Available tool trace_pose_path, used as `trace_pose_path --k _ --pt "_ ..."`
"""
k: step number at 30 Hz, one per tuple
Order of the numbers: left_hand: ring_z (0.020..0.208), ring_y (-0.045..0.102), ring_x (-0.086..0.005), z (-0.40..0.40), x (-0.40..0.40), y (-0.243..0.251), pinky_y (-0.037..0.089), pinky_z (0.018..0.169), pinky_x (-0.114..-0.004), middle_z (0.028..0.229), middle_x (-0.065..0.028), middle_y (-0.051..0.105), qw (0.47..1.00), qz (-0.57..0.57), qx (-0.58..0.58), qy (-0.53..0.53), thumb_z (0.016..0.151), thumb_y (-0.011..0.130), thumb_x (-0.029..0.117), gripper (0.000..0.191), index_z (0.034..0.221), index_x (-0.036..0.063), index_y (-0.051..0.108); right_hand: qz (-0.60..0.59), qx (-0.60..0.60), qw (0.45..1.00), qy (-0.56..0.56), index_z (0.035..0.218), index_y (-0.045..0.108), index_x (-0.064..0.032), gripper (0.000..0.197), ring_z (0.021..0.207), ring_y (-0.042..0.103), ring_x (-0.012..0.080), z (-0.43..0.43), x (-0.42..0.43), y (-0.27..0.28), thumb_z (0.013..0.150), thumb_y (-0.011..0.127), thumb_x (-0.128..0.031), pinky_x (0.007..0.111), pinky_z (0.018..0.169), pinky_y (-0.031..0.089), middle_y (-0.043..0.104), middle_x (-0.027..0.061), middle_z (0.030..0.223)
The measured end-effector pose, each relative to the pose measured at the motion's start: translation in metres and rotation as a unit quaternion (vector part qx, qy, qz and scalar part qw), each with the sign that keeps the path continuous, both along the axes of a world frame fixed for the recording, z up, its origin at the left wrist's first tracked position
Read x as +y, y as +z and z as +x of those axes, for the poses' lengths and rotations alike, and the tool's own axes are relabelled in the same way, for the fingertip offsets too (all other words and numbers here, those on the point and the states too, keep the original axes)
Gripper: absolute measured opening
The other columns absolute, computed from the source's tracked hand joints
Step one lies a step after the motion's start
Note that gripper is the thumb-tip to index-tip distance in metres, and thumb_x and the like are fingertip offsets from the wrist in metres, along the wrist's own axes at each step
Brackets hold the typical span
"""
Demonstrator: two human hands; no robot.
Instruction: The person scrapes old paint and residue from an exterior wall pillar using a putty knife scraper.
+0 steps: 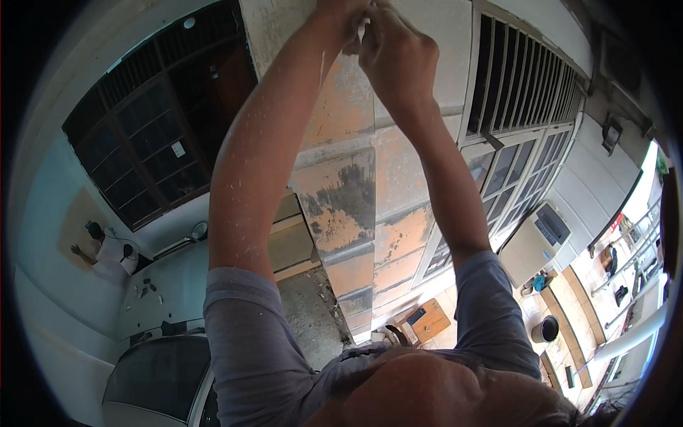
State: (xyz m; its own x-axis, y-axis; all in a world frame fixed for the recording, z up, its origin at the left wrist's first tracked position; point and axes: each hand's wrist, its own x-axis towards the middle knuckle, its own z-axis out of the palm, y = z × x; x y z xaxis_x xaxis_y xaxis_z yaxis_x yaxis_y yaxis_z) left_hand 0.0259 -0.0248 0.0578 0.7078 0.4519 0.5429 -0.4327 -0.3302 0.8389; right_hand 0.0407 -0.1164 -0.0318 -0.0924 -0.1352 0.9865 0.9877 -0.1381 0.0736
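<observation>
Both my arms reach up against a corner pillar [344, 200] with patchy orange, grey and off-white paint. My right hand [400, 56] is closed near the top edge of the view, its fingers curled around a small pale piece [364, 28] that I cannot identify. Right beside it, my left hand [349, 13] is bent at the wrist and partly cut off by the frame, so its fingers and hold are hidden. White dust specks mark my left forearm.
A barred window [523, 80] adjoins the pillar on the right. Below stand a washing machine [536, 243], a black bucket [545, 329] and a small wooden stool [431, 323] with a phone on it. At left are a car [157, 376] and another person [114, 251] by a wall.
</observation>
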Motion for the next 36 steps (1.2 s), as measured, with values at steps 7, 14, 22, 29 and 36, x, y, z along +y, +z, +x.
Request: trace_pose_path --k 7,14,22,29,36 --pt "0.056 0.05 -0.0175 -0.012 -0.012 -0.001 0.037 0.047 -0.037 0.068 -0.0068 0.055 0.999 0.004 0.01 0.046 0.105 0.027 0.051 0.062 0.089 0.0017 0.062 -0.016 -0.005 0.998 -0.056 0.102 0.063 0.0031 0.017 0.072 0.072 0.0312 0.015 0.007 -0.004 0.085 0.062 0.005 0.035 0.056 0.056 0.07 0.0207 0.108" --pt "0.061 0.056 -0.011 -0.064 0.005 -0.103 0.041 0.049 -0.029 0.071 -0.0069 0.061 0.993 -0.023 -0.102 0.06 0.101 0.047 0.05 0.05 0.098 0.0034 0.065 -0.137 0.112 0.962 0.209 0.122 0.067 -0.005 0.032 0.092 0.07 0.0186 0.037 -0.024 -0.046 0.094 0.06 -0.019 0.031 0.083 0.055 0.071 0.0135 0.111" --pt "0.041 0.042 -0.0117 -0.157 0.045 -0.282 0.033 0.037 -0.026 0.06 -0.0045 0.051 0.97 -0.17 -0.099 0.141 0.096 0.056 0.057 0.057 0.081 0.0021 0.058 -0.221 -0.114 0.953 -0.17 0.157 0.019 -0.0329 0.073 0.152 0.01 0.0255 0.005 0.078 -0.027 0.095 0.046 -0.062 0.071 0.115 0.013 0.01 -0.0029 0.166" --pt "0.038 0.043 -0.0134 -0.216 0.064 -0.325 0.034 0.036 -0.026 0.053 -0.0071 0.05 0.95 -0.206 -0.103 0.209 0.095 0.056 0.059 0.061 0.069 0.0032 0.055 -0.243 0.197 0.949 -0.033 0.157 0.017 -0.0308 0.074 0.152 0.012 0.0276 0.085 0.086 0.044 0.096 0.03 -0.07 0.074 0.113 0.007 0.011 0.0028 0.165" --pt "0.04 0.05 -0.0132 -0.253 0.063 -0.356 0.038 0.037 -0.025 0.053 -0.0059 0.054 0.944 -0.188 -0.087 0.258 0.094 0.052 0.064 0.063 0.074 0.0049 0.054 -0.325 -0.263 0.901 -0.116 0.154 0.022 -0.0382 0.066 0.152 0.011 0.0217 0.022 0.087 -0.079 0.096 0.04 -0.063 0.06 0.121 0.004 0.016 -0.0051 0.164"
